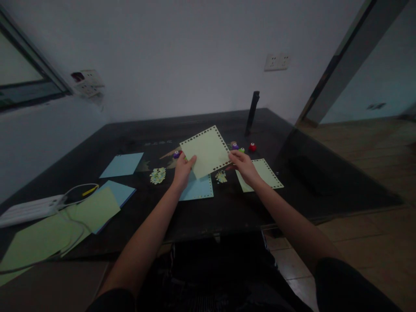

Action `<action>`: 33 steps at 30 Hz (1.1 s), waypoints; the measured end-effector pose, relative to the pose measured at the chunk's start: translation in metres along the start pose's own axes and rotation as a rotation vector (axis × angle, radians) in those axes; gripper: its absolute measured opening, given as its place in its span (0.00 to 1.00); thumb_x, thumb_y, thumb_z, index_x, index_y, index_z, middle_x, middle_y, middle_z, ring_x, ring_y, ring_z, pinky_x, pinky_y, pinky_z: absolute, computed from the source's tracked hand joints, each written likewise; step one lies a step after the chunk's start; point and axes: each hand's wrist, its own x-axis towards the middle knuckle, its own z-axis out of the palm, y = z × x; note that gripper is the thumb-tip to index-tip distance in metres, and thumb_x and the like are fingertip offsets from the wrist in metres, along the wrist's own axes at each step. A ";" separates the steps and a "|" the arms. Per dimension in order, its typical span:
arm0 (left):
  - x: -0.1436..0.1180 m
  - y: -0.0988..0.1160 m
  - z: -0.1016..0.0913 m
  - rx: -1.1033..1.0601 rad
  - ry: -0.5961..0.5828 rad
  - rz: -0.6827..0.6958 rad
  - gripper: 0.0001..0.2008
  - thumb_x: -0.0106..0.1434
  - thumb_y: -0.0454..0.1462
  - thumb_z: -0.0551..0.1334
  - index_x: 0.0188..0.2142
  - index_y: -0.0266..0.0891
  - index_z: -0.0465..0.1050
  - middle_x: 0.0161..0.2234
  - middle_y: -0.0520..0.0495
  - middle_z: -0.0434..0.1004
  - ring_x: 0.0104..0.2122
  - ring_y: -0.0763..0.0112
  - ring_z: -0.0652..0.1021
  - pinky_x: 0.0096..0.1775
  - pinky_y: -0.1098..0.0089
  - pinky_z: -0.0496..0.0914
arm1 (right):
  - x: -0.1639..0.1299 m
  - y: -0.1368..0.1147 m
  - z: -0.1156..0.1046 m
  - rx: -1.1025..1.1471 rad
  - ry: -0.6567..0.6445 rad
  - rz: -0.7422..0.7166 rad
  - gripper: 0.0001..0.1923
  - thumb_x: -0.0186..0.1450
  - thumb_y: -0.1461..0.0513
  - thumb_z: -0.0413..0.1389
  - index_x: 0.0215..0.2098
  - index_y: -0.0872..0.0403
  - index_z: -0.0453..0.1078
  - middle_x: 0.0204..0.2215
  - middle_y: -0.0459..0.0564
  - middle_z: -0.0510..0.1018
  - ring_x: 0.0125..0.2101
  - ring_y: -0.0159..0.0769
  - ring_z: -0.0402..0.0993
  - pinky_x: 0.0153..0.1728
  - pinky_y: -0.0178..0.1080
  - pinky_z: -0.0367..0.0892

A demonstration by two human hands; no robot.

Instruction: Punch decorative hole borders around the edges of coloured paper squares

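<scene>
We hold the yellow paper (206, 151) up over the surface (227, 219). Our left hand (183, 171) pinches its edge at eight o'clock and our right hand (243, 167) pinches it at three, both nearly closed, maybe so it won't flop. A blue sheet (199, 190) lies partly under it at six o'clock; paper bits (157, 175) sit at eight.

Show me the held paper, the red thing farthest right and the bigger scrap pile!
Held paper (207, 151), head view: sheet's middle.
Red thing farthest right (252, 148), head view: front.
Bigger scrap pile (157, 175), head view: middle.
</scene>
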 end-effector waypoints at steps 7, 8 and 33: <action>0.004 -0.008 -0.006 0.240 -0.022 0.058 0.20 0.53 0.40 0.65 0.45 0.36 0.70 0.37 0.44 0.79 0.33 0.65 0.78 0.37 0.66 0.72 | 0.010 0.018 -0.012 -0.143 0.110 0.083 0.18 0.46 0.54 0.63 0.30 0.56 0.69 0.18 0.41 0.70 0.20 0.29 0.64 0.24 0.36 0.62; 0.004 -0.009 -0.007 0.263 -0.022 0.059 0.19 0.53 0.40 0.65 0.44 0.36 0.71 0.36 0.44 0.79 0.32 0.65 0.78 0.36 0.66 0.72 | 0.011 0.018 -0.012 -0.151 0.115 0.075 0.17 0.46 0.54 0.62 0.29 0.56 0.69 0.17 0.41 0.69 0.19 0.28 0.63 0.24 0.35 0.60; -0.019 0.024 0.024 0.526 -0.088 0.200 0.08 0.55 0.37 0.61 0.35 0.38 0.68 0.23 0.54 0.68 0.25 0.73 0.72 0.29 0.73 0.65 | 0.007 -0.025 -0.044 -0.222 0.231 -0.037 0.13 0.47 0.55 0.63 0.25 0.56 0.71 0.20 0.46 0.73 0.21 0.31 0.66 0.24 0.37 0.61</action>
